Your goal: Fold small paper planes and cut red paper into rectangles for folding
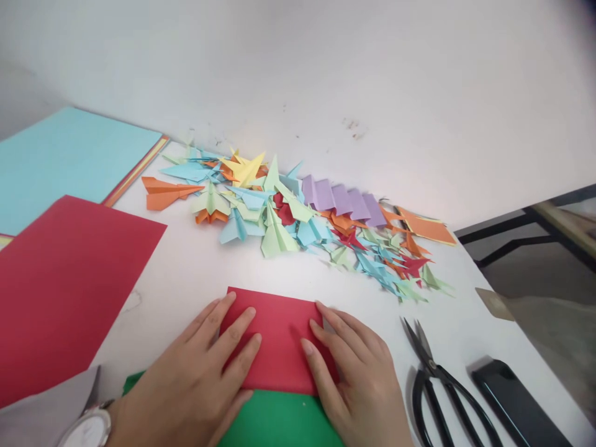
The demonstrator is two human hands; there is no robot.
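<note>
White tabletop (190,261) carries a small red sheet (279,347), lying under the fingertips (250,312): the left hand (200,366), fingers spread, rests on the sheet's left side; the right hand (361,372), fingers slightly parted, on its right. Green paper (284,422) shows at the sheet's near edge, paper planes (279,239) beyond it, scissors (432,367) to its right.
</note>
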